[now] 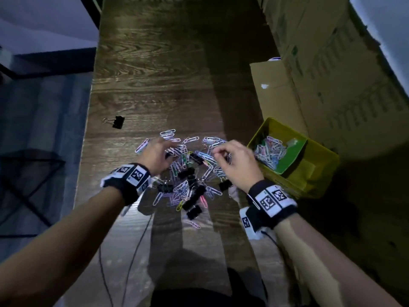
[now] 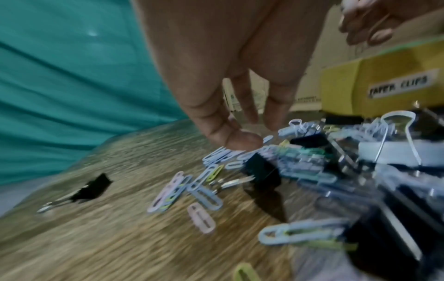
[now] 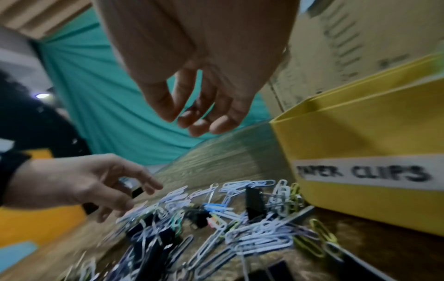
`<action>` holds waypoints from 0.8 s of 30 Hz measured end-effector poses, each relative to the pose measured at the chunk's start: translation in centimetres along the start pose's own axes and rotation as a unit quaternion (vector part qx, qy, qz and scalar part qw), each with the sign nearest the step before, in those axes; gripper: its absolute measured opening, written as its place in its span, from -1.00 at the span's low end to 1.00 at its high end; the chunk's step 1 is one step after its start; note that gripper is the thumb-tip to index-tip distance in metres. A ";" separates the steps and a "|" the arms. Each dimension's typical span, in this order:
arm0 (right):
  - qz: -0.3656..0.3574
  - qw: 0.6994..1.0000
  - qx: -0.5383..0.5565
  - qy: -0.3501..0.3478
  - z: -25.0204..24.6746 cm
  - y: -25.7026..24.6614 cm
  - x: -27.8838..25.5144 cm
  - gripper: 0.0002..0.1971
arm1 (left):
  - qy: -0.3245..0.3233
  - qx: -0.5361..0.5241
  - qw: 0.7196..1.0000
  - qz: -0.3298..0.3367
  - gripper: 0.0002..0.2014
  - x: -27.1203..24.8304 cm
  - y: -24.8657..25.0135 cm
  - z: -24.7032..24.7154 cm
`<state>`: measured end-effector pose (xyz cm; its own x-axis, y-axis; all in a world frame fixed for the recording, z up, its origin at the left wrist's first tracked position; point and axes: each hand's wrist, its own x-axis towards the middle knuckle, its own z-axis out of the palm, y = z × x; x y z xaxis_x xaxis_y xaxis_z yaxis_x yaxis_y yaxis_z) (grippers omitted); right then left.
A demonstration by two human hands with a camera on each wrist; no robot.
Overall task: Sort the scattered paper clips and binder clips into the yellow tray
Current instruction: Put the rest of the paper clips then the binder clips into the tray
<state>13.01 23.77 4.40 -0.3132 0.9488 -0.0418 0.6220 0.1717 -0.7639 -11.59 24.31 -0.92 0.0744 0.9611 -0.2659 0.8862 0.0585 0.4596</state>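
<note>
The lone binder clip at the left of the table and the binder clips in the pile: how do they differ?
The lone binder clip lies apart on bare wood; the binder clips in the pile are tangled with coloured paper clips. The lone clip is far from the yellow tray; the pile lies beside it. Both hands, left and right, work over the pile, not the lone clip. All are black.

Pastel wire paper clips [image 1: 188, 171] and black metal binder clips [image 1: 194, 212] lie heaped on the surface. Yellow plastic tray [image 1: 318, 173], labelled "PAPER CLIPS", just beside, holds paper clips.
</note>
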 end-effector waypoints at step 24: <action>0.042 0.972 -0.207 -0.107 9.4 -2.4 1.5 -0.79 | -0.010 -0.634 0.753 -0.176 -0.91 -6.2 -5.8 0.0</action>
<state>4.37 22.27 0.13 -0.3635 0.8949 -0.2590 0.8733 0.2305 -0.4293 -17.19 18.05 -1.94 -0.0449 0.8223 -0.5673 -0.2946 0.5317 0.7940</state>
